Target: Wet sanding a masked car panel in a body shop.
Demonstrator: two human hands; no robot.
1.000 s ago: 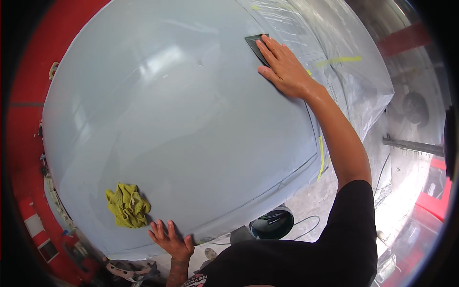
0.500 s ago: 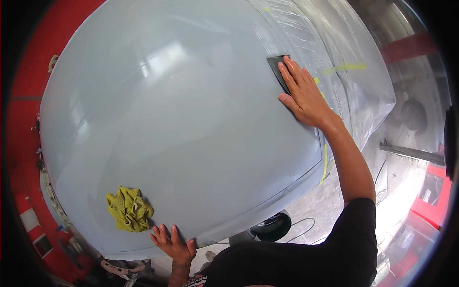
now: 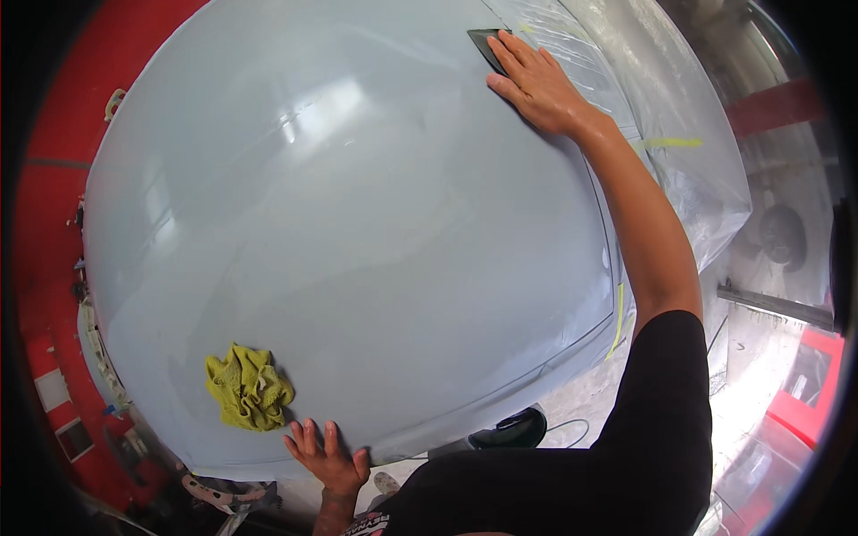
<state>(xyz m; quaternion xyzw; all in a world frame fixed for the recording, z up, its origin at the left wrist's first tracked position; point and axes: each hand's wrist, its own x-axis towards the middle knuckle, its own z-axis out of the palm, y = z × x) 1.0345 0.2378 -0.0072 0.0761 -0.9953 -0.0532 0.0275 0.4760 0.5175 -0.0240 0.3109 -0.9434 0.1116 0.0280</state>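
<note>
A broad, light-grey car hood point(image 3: 384, 268) fills the middle of the view, its surface glossy with reflections. At its far right side my right hand point(image 3: 542, 92) lies along a dark sheet of sandpaper point(image 3: 484, 45), holding it against the panel under the fingers. Part of the sheet sticks out left of the fingertips; the rest is covered. My left hand point(image 3: 326, 457) rests on the hood's near edge, fingers spread, holding nothing. Just beyond its fingertips sits a crumpled yellow-green cloth point(image 3: 246, 389).
Clear plastic sheeting point(image 3: 688, 98) with yellow tape point(image 3: 672, 143) covers the area right of the hood. A dark bucket point(image 3: 509, 433) stands on the floor below the near edge, beside a thin hose point(image 3: 572, 424). Red surfaces point(image 3: 54, 232) border the left.
My right hand has slid the sandpaper farther away and slightly left along the hood's right side. My left hand stays at the near edge by the cloth.
</note>
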